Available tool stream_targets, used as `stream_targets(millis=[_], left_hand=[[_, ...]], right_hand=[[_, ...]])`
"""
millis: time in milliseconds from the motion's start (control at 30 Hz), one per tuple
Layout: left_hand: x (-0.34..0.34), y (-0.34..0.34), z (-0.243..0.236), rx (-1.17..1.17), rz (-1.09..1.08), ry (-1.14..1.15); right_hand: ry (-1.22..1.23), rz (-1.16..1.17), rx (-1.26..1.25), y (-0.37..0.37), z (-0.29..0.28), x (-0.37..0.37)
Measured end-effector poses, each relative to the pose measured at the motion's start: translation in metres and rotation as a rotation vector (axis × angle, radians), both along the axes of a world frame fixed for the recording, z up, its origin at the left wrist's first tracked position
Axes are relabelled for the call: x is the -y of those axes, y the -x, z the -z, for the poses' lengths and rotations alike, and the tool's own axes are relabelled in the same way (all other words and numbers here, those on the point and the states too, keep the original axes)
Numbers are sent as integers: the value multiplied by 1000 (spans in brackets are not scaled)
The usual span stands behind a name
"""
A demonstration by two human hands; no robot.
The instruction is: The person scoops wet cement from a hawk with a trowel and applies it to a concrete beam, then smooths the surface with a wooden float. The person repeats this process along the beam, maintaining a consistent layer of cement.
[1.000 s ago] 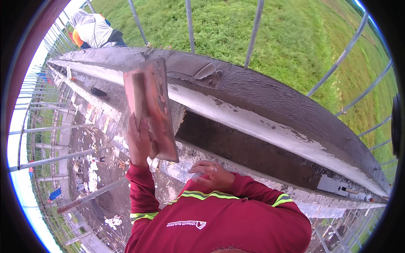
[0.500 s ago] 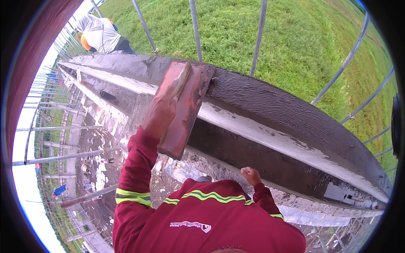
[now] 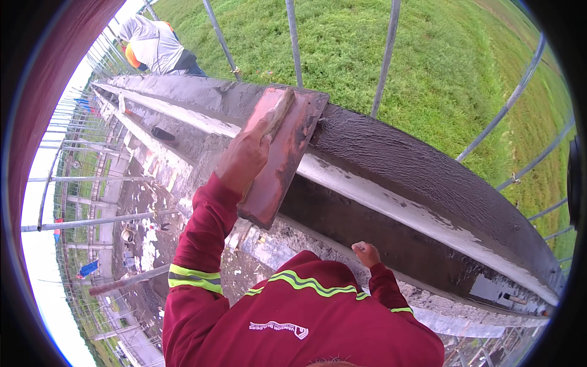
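Note:
My left hand (image 3: pixel 246 156) is wrapped round the long wooden handle of a plastering float (image 3: pixel 286 162). The float has a flat, reddish, mortar-smeared board, and it is slanted across the concrete parapet. Its far end overlaps the wet grey mortar face (image 3: pixel 403 147), which is rough and streaked to the right of the board. My right hand (image 3: pixel 367 253) is curled closed by the near edge of the dark channel (image 3: pixel 330 211); whatever it may hold is hidden. Between channel and mortar face runs a pale ledge (image 3: pixel 391 194).
Metal poles (image 3: pixel 386 58) stand along the far side, with grass (image 3: pixel 342 37) beyond. A person in a grey top (image 3: pixel 153 46) bends at the far left. A dark tool with a light handle (image 3: pixel 515 299) lies at the channel's right end. Scaffold pipes (image 3: pixel 98 224) cross the lower left.
The whole scene, float included, has shifted slightly to the right in the picture. Against the parapet the float has hardly moved. Both hands keep the same hold.

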State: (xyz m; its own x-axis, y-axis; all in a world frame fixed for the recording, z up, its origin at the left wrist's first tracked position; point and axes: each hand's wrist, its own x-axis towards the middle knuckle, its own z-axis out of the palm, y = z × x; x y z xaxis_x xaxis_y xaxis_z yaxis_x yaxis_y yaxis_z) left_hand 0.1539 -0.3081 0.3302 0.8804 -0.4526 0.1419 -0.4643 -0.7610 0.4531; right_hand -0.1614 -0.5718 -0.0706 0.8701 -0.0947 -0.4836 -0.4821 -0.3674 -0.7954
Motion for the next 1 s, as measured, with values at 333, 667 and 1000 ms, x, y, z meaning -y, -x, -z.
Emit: stream_targets(millis=[333,667,1000], left_hand=[[-27,-35,-1,-5,-107,46],[-58,-23,7,71,-65,33],[-35,-28,17,95,-11,-2]], right_hand=[[31,47,2,14,18,7],[81,17,12,28,45,7],[9,104,-44,27,68,7]])
